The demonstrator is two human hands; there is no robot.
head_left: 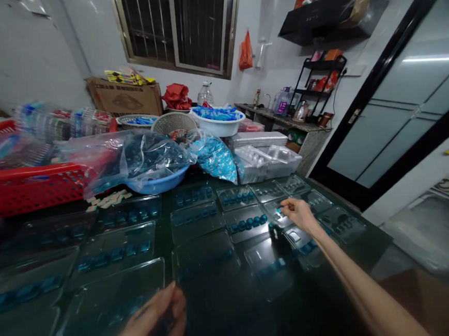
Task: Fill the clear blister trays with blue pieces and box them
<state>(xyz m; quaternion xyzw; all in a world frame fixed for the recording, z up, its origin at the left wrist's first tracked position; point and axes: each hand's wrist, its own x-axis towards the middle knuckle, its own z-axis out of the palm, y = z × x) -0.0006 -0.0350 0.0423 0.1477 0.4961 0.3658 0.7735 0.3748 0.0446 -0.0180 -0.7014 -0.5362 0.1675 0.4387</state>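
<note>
Trays (190, 230) in rows across dark table (166, 240) — I judge work well along. Blue pieces (249, 223) sit in most, left edge to middle. Several toward far right corner (343, 223) show none I can see — probably left. My right hand (300, 213) pinches over tray near right edge, grip unclear; left hand (152, 313), near edge, half curled, can't tell if holding.
</note>
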